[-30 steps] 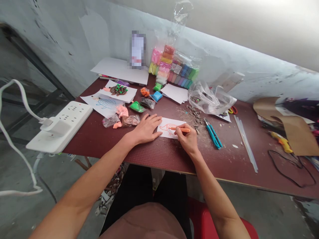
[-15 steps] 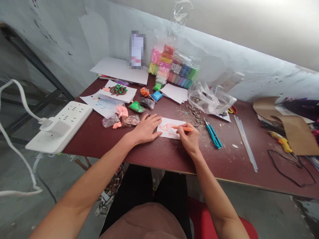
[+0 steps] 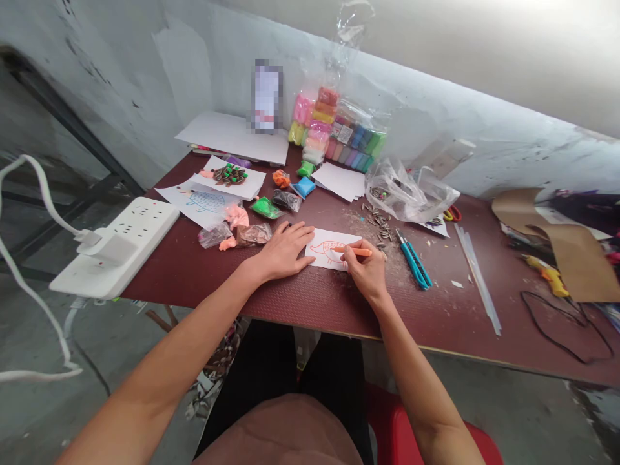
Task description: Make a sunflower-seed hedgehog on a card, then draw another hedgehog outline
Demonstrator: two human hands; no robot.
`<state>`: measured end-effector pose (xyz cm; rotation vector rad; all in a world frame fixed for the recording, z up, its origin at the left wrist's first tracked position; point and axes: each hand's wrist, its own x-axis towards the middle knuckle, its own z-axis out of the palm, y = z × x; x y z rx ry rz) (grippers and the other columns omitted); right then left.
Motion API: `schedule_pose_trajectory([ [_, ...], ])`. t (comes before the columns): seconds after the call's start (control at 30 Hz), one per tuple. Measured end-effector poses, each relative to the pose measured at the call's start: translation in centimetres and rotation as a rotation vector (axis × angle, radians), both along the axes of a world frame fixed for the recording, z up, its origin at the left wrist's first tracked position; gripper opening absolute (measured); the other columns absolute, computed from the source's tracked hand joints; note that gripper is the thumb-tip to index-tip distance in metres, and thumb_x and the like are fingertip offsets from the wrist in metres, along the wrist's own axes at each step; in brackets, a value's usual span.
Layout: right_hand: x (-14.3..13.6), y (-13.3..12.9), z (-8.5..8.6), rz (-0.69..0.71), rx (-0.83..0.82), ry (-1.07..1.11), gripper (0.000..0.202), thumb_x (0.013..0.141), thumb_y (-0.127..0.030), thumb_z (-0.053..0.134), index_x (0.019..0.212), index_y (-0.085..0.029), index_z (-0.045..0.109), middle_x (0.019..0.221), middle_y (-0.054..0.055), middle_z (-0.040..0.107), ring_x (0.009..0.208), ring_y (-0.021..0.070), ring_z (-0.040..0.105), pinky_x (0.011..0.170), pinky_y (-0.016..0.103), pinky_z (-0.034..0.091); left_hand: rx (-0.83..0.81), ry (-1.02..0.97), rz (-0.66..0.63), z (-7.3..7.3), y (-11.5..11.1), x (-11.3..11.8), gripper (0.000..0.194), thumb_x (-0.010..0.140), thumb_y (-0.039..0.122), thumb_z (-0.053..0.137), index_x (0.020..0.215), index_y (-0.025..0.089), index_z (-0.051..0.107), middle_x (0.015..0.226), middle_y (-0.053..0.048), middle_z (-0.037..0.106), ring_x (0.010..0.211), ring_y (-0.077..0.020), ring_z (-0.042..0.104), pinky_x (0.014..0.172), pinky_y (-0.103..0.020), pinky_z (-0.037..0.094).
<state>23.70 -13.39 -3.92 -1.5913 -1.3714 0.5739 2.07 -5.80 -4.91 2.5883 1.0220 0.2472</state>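
My right hand [image 3: 368,270] grips an orange marker [image 3: 359,251], its tip down on a small white sheet of paper [image 3: 317,259]. The sheet carries an orange outline of an animal with a pointed snout, short legs and small marks over its back. My left hand [image 3: 287,252] lies flat with fingers spread, its fingertips and thumb at the sheet's left edge. Left of that hand are a lump of pink clay [image 3: 236,216] and a packet of brown clay [image 3: 254,234]. A blue animal drawing [image 3: 203,201] lies farther left, beside a paper bearing a seed-covered clay figure [image 3: 230,174].
Loose sunflower seeds [image 3: 380,223] and a teal-handled cutter [image 3: 415,261] lie right of the sheet. Beyond are glue sticks [image 3: 477,278], a yellow glue gun [image 3: 549,276] and a plastic bag [image 3: 407,194]. Colourful clay packs [image 3: 339,132] lean at the wall. A power strip [image 3: 119,248] overhangs the left edge.
The marker tip has shifted slightly left and down across the animal's body, and more orange marks show there. My left hand has stayed in place.
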Motion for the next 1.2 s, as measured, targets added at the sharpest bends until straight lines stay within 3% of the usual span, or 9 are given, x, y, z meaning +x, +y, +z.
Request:
schedule_pose_trajectory([
  [0.27, -0.21, -0.04, 0.14, 0.011, -0.005, 0.046, 0.025, 0.083, -0.042, 0.063, 0.069, -0.023, 0.062, 0.061, 0.002, 0.068, 0.05, 0.0143, 0.054, 0.051, 0.027, 0.041, 0.004, -0.021, 0.0, -0.07, 0.01, -0.01, 0.058, 0.098, 0.04, 0.058, 0.15, 0.015, 0.054, 0.164, -0.014, 0.046, 0.156, -0.0336, 0.035, 0.129, -0.058, 0.022],
  [0.47, 0.06, -0.02, 0.38, -0.098, 0.034, 0.042, 0.025, 0.081, -0.041, 0.064, 0.063, -0.023, 0.059, 0.061, 0.002, 0.068, 0.048, 0.014, 0.054, 0.05, 0.027, 0.042, 0.0, -0.019, -0.004, -0.19, 0.07, -0.05, 0.058, 0.098, 0.04, 0.057, 0.151, 0.016, 0.053, 0.164, -0.013, 0.046, 0.156, -0.033, 0.035, 0.129, -0.057, 0.021],
  [0.97, 0.15, -0.01, 0.1, -0.061, -0.019, 0.016, 0.028, 0.082, -0.047, 0.063, 0.068, -0.022, 0.06, 0.06, 0.002, 0.067, 0.048, 0.013, 0.051, 0.049, 0.025, 0.039, 0.001, -0.034, -0.011, -0.23, 0.08, -0.13, 0.058, 0.098, 0.041, 0.055, 0.151, 0.017, 0.054, 0.164, -0.014, 0.046, 0.155, -0.0336, 0.036, 0.128, -0.059, 0.02],
  [1.2, -0.1, -0.08, 0.42, -0.035, -0.01, 0.051, 0.025, 0.081, -0.041, 0.062, 0.065, -0.022, 0.061, 0.058, 0.001, 0.065, 0.046, 0.0127, 0.05, 0.048, 0.026, 0.039, -0.002, -0.024, -0.008, -0.07, 0.04, -0.07, 0.059, 0.098, 0.041, 0.055, 0.151, 0.015, 0.053, 0.164, -0.014, 0.046, 0.156, -0.0331, 0.035, 0.128, -0.057, 0.021],
])
